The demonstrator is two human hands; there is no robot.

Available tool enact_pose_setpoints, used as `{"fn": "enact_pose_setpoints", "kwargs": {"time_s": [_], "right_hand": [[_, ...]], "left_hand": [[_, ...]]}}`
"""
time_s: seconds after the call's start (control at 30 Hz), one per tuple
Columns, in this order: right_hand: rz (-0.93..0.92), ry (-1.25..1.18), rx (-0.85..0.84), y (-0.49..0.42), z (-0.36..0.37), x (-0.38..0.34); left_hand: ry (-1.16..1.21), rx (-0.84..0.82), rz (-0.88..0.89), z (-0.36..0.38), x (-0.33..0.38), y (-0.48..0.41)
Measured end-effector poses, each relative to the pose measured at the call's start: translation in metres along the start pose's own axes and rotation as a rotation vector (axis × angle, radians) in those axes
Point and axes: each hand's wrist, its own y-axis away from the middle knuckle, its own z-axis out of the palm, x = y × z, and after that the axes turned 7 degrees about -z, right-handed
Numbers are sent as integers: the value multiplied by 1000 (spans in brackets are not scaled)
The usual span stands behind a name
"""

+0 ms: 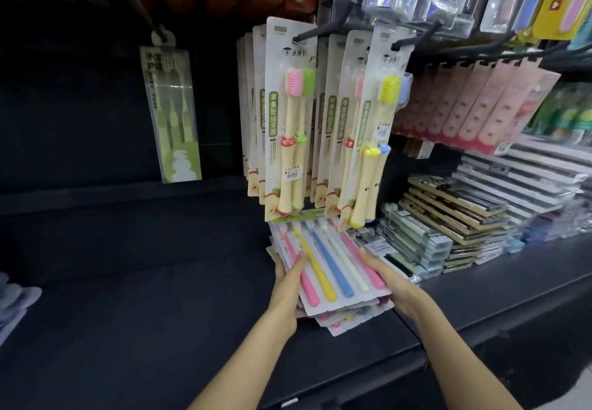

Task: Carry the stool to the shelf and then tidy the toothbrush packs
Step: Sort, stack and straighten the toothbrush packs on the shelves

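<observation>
Now the stack of toothbrush packs (336,270) is lying low on the black shelf (144,281), perhaps slightly lifted. You are gripping it with your left hand (286,294) and right hand (395,284), fingers curling around its sides. Hanging packs (290,114) are dangling just above.

I'm looking into a shop aisle. Sealed toothbrush packs (290,118) hang in rows from black peg hooks (307,33) and carry small price stickers (292,172). To the right, more packaged goods (464,211) lie stacked on the dark shelf (160,249).
</observation>
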Motion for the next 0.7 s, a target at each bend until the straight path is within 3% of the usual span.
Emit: {"fn": "enact_pose_setpoints", "kwargs": {"time_s": [0.3, 0.47, 0.7], "right_hand": [[-64, -181, 8, 14, 25, 7], [-16, -263, -53, 42, 72, -2], [39, -146, -207, 63, 124, -3]], "left_hand": [[45, -73, 20, -16, -2, 6], [-92, -56, 62, -61, 4, 22], [-332, 76, 120, -143, 3, 68]]}}
